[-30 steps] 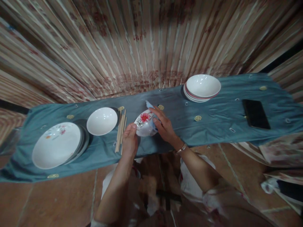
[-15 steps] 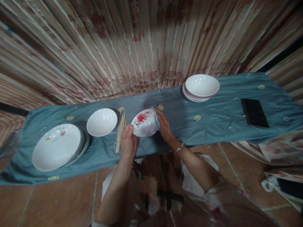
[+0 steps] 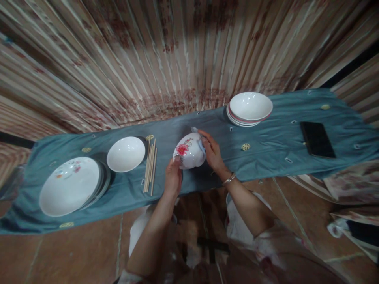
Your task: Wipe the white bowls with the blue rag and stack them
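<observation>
A white bowl [image 3: 191,154] with a red flower on its outside is held tilted on its side over the middle of the table. My left hand [image 3: 173,175] grips its rim from the left, thumb on the outer wall. On the other side my right hand [image 3: 213,154] presses a pale blue cloth [image 3: 201,145] against the bowl; part of the cloth is hidden by the fingers. Several wooden chopsticks [image 3: 151,167] lie left of the bowl, close to my left hand.
Left on the blue-green tablecloth [image 3: 231,169] stand a single white bowl [image 3: 126,154] and a stack of large plates [image 3: 69,189]. A bowl stack [image 3: 251,106] sits at the back right, with a dark phone-like slab [image 3: 317,139] beyond it. A pleated curtain [image 3: 189,59] hangs behind.
Both hands have shifted right with the bowl, away from the chopsticks. The bowl has turned a little, and more of the chopsticks shows now.
</observation>
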### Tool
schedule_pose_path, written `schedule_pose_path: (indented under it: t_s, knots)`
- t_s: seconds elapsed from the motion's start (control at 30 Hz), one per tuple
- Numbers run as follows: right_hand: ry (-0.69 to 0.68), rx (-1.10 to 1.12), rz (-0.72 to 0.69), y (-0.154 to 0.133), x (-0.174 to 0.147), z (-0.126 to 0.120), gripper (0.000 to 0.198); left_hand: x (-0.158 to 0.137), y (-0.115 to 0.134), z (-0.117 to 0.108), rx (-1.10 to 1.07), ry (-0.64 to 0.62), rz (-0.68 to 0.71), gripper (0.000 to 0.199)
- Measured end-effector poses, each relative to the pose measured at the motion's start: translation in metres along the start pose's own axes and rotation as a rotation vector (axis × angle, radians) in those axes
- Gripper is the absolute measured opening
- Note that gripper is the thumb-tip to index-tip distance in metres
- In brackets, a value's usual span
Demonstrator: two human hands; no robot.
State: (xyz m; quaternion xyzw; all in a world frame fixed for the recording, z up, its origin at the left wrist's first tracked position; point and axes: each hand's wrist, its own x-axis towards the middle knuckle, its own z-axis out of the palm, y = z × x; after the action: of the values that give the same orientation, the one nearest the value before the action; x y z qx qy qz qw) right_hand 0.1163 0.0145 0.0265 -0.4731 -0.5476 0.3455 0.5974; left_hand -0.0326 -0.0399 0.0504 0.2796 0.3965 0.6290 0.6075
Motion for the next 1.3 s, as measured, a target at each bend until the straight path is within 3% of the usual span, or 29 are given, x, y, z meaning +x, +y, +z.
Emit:
schedule_pose_path:
  t_s: [0.17,0.4,0.57,1.0,1.3]
  knots:
    - [-0.022,-0.064,-0.055,-0.004,0.0,-0.005,0.052,0.003,0.001,-0.008,0.083,-0.012,-0.013,0.049]
    - [-0.097,-0.205,-0.207,-0.014,-0.005,-0.003,0.049,0.004,0.014,-0.02,0.16,0.076,0.137,0.054]
    - [-0.133,-0.259,-0.268,-0.017,-0.009,0.0,0.05,0.005,0.016,-0.019,0.14,0.076,0.107,0.049]
    - [-0.006,-0.044,0.022,0.003,-0.027,0.013,0.055,0.006,0.018,-0.018,0.023,0.083,0.025,0.042]
    - [-0.039,-0.142,0.073,-0.003,-0.026,0.012,0.054,0.008,0.019,-0.026,0.04,0.108,0.079,0.045]
